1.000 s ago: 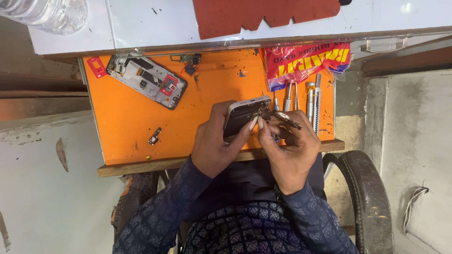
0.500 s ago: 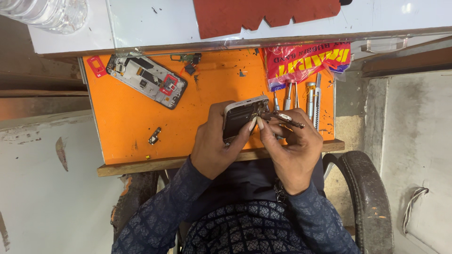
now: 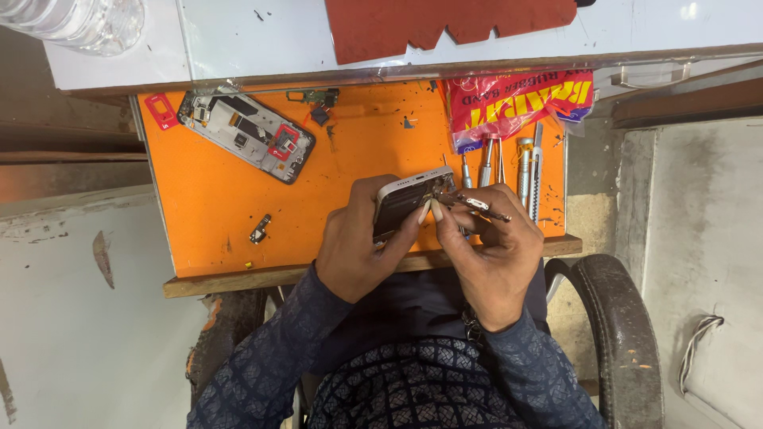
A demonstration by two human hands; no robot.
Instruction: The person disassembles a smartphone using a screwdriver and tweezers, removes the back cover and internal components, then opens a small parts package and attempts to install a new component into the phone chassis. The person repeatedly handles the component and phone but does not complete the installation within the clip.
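On the orange tabletop our left hand is closed around the open phone, and just beside it our right hand pinches thin tweezers at its top edge, so we should hold it steady and pull gently.

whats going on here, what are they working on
A person sits at an orange work mat with an opened phone gripped in the left hand. The right hand holds a thin metal tool with its tip at the phone's upper corner. A second opened phone, its insides showing, lies at the mat's far left corner. Screwdrivers lie along the right side beside a red packet, and a few small loose parts are scattered on the mat.
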